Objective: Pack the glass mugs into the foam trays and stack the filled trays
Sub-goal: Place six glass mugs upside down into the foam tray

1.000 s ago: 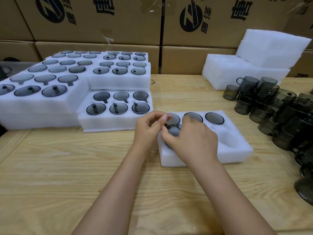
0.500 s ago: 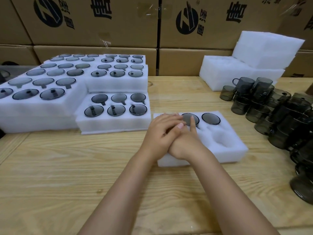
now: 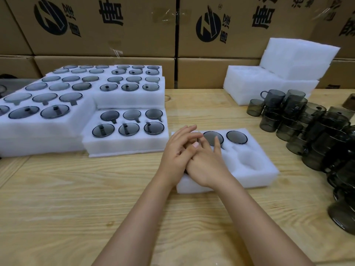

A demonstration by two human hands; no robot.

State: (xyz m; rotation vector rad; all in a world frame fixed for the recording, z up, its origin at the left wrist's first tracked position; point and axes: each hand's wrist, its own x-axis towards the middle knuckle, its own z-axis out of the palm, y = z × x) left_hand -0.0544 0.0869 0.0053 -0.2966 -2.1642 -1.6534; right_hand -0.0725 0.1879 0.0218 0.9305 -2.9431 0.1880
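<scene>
Item: foam tray (image 3: 255,175), centre of frame, on the wooden table (image 3: 76,208); seated mugs (image 3: 236,137) show base-up in its back row; front right pocket (image 3: 249,160) empty. My left hand (image 3: 176,156) lies over my right hand (image 3: 207,166), fingers of both straight, flat on the tray's left part; what sits beneath is hidden. Handling, as I judge it: press squarely and evenly until flush; loose mugs (image 3: 307,129) stand at the right edge.

Print noted on the cardboard boxes (image 3: 134,41) behind the worktop. Left box: dark round logo (image 3: 51,18) with small Chinese characters beside it. Right box: same logo (image 3: 208,25), small ® above it. Large dark Chinese characters (image 3: 110,12) beside each logo; I cannot read them reliably.
</scene>
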